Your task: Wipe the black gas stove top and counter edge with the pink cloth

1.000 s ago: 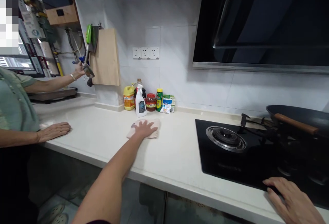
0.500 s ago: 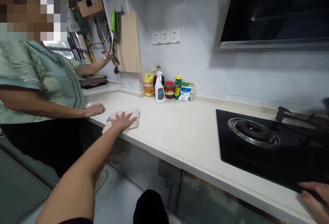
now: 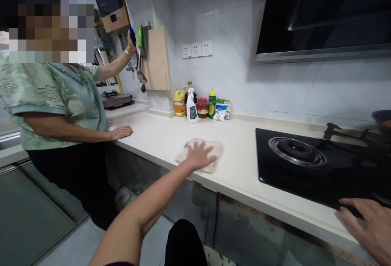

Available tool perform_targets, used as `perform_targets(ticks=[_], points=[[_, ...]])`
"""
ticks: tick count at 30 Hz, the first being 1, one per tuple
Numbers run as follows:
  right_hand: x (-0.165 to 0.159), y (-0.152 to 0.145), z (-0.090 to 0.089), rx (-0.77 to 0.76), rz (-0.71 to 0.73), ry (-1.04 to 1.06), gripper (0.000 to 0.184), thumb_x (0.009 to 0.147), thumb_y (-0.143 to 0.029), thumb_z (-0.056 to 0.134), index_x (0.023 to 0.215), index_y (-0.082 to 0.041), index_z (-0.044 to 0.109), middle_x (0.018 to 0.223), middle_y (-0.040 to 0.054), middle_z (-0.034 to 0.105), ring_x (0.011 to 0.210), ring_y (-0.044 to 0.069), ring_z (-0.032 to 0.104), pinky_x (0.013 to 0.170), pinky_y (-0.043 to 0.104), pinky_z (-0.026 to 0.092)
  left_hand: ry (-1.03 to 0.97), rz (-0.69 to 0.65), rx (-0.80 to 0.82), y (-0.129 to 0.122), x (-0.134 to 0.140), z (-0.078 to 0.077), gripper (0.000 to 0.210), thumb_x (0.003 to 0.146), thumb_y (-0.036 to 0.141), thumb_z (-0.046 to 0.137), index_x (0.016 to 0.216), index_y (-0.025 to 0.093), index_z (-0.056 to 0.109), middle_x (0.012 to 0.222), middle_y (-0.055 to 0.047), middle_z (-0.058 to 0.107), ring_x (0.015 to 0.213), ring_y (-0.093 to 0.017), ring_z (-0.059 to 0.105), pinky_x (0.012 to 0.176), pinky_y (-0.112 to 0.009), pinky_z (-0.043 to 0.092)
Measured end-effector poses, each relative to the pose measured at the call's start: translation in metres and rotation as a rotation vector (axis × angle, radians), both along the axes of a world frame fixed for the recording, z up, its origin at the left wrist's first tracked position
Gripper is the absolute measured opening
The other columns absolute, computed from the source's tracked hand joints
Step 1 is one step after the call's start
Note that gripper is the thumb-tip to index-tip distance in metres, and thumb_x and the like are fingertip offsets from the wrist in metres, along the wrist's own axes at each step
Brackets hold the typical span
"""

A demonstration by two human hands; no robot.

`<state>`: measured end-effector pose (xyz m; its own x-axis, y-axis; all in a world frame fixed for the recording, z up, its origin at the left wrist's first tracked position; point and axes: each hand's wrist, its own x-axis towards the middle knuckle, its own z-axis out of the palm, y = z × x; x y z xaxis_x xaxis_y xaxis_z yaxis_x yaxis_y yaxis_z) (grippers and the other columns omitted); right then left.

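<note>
Cloth (image 3: 210,165), pale pink, lies flat on the white counter (image 3: 152,129), close to the front edge. Left hand (image 3: 199,157) rests directly on top of it, palm down, fingers spread wide; the cloth shows on both sides of the hand and beyond the fingertips. No grip closed round it — flat contact only.

Right hand (image 3: 368,217) well apart from the cloth, off to the right at the front edge of the black cooktop (image 3: 284,180). Thumb and fingers parted; nothing seen in its grasp. Part of the cooktop and a strip of bare counter lie between it and the cloth.

Behind the cloth, by the wall: white spray bottle (image 3: 192,109), yellow jug (image 3: 179,103), red-lidded jar (image 3: 203,110), green bottle (image 3: 211,105) with yellow cap, blue-and-white packet (image 3: 220,112).

To the left, a second person (image 3: 85,103) in a green top — one hand (image 3: 121,132) on the counter edge, the other raised beside the hanging utensils (image 3: 139,54).
</note>
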<state>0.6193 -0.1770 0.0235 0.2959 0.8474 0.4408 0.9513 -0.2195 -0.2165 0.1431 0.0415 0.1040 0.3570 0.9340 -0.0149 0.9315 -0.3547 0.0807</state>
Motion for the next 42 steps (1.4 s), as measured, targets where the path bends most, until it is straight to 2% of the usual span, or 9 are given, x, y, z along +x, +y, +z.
perform_targets(ticks=[3,5,10,14,18,21,26,35,42], points=[[-0.009,-0.006,0.01,-0.008,0.03,0.025,0.049,0.087,-0.056,0.039,0.101,-0.025,0.075,0.112,0.0128,0.07,0.106,0.037,0.063,0.082,0.052,0.05,-0.031,-0.237,-0.045,-0.038,0.048,-0.003,0.078,0.085,0.087,0.028,0.155,0.051,0.031,0.172,0.005,0.014,0.157,-0.038,0.007,0.121,-0.065,0.009],[-0.009,-0.007,0.012,-0.011,0.047,0.025,0.05,0.087,-0.055,0.038,0.101,-0.025,0.075,0.113,0.0124,0.07,0.107,0.036,0.063,0.082,0.05,0.05,-0.085,-0.414,-0.053,-0.061,0.058,-0.008,0.077,0.088,0.085,0.026,0.155,0.049,0.032,0.172,0.003,0.013,0.157,-0.039,0.006,0.121,-0.067,0.007],[-0.003,-0.006,0.009,-0.02,0.051,0.003,0.048,0.088,-0.055,0.039,0.1,-0.025,0.075,0.113,0.0118,0.07,0.106,0.035,0.063,0.083,0.05,0.05,-0.135,-0.59,0.091,-0.08,0.014,-0.022,0.07,0.091,0.078,0.038,0.152,0.044,0.043,0.169,-0.001,0.027,0.156,-0.035,0.019,0.123,-0.058,0.015],[-0.005,-0.007,0.011,-0.035,0.061,-0.014,0.049,0.089,-0.052,0.037,0.102,-0.024,0.075,0.115,0.0126,0.07,0.108,0.036,0.062,0.082,0.049,0.05,0.0,-0.472,0.127,-0.057,-0.063,-0.021,0.078,0.087,0.071,0.057,0.155,0.037,0.04,0.169,-0.007,0.026,0.154,-0.036,0.024,0.122,-0.055,0.02],[-0.01,-0.008,0.016,-0.057,0.035,0.012,0.05,0.088,-0.053,0.037,0.101,-0.024,0.075,0.116,0.013,0.07,0.109,0.036,0.062,0.083,0.049,0.049,0.209,-0.168,0.128,-0.027,-0.155,-0.011,0.104,0.075,0.045,0.079,0.162,0.032,0.022,0.17,-0.011,0.023,0.155,-0.034,0.023,0.122,-0.054,0.02],[-0.012,-0.007,0.015,-0.019,0.007,0.026,0.049,0.087,-0.054,0.038,0.098,-0.024,0.074,0.115,0.0142,0.07,0.107,0.036,0.062,0.083,0.05,0.048,0.324,0.03,0.199,-0.011,-0.215,-0.004,0.105,0.069,0.027,0.08,0.16,0.033,0.027,0.169,-0.013,0.024,0.153,-0.036,0.026,0.12,-0.06,0.02],[-0.01,-0.004,0.012,-0.005,0.014,0.046,0.045,0.085,-0.053,0.041,0.095,-0.025,0.075,0.112,0.0147,0.071,0.106,0.037,0.062,0.086,0.051,0.047,0.343,0.153,0.355,0.003,-0.264,-0.004,0.087,0.07,0.024,0.075,0.151,0.024,0.042,0.154,-0.021,0.045,0.137,-0.038,0.046,0.11,-0.051,0.035],[-0.014,-0.007,0.012,-0.011,-0.02,0.011,0.046,0.087,-0.053,0.039,0.097,-0.023,0.072,0.113,0.015,0.07,0.106,0.035,0.061,0.086,0.049,0.046,0.334,0.101,0.457,-0.002,-0.254,-0.024,0.069,0.075,0.031,0.069,0.139,0.019,0.049,0.13,-0.021,0.058,0.121,-0.041,0.05,0.101,-0.05,0.039],[-0.027,-0.013,0.024,-0.044,0.001,-0.013,0.053,0.092,-0.054,0.033,0.103,-0.02,0.072,0.116,0.0145,0.068,0.107,0.034,0.06,0.089,0.045,0.043,0.318,0.016,0.486,-0.023,-0.198,-0.043,0.071,0.076,0.034,0.067,0.142,0.017,0.049,0.132,-0.021,0.056,0.122,-0.041,0.047,0.103,-0.052,0.035]])
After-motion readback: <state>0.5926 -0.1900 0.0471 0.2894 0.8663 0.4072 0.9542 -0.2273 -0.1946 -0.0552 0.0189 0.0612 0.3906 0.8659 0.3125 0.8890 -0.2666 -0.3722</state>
